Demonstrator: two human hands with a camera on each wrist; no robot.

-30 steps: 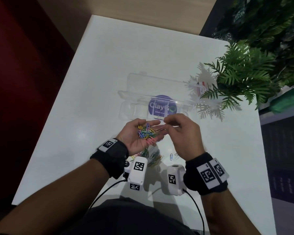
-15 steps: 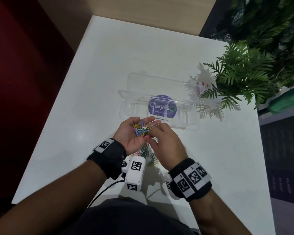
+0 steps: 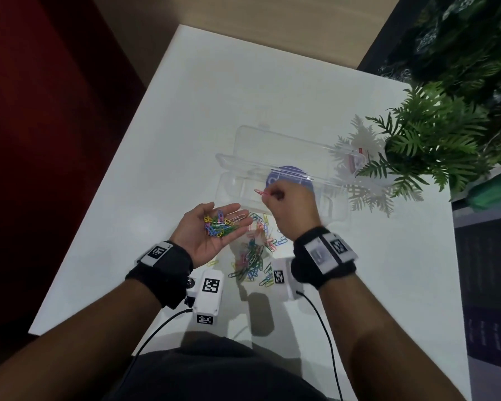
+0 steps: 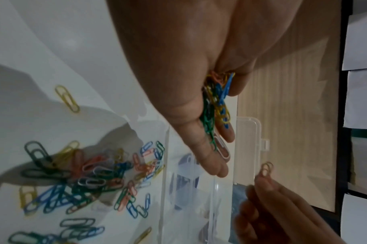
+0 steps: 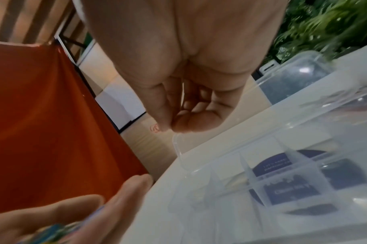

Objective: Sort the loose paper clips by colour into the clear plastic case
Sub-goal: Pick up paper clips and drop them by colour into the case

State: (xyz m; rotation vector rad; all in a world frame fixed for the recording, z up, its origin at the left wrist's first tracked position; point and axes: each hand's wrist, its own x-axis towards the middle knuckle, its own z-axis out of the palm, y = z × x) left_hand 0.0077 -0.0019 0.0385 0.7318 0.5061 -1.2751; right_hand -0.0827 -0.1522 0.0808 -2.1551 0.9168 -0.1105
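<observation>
My left hand [image 3: 214,227] lies palm up with straight fingers, carrying a small heap of mixed-colour paper clips [image 3: 218,224] [image 4: 215,105]. My right hand [image 3: 284,198] pinches a single pink paper clip [image 3: 261,192] [image 4: 266,168] between thumb and forefinger, above the near compartments of the clear plastic case [image 3: 229,183] [image 5: 230,181]. The case stands open, its lid [image 3: 272,143] folded back, with a purple round label beneath it. A loose pile of coloured clips [image 3: 253,256] [image 4: 84,178] lies on the white table between my wrists.
A green fern plant [image 3: 428,140] overhangs the case's right end. The white table [image 3: 214,96] ends at the left beside a dark red wall [image 3: 41,140]. Camera cables trail from both wrists toward my body.
My right hand picked a pink clip out of the left palm and carried it forward over the case. The left hand stayed palm up with its heap.
</observation>
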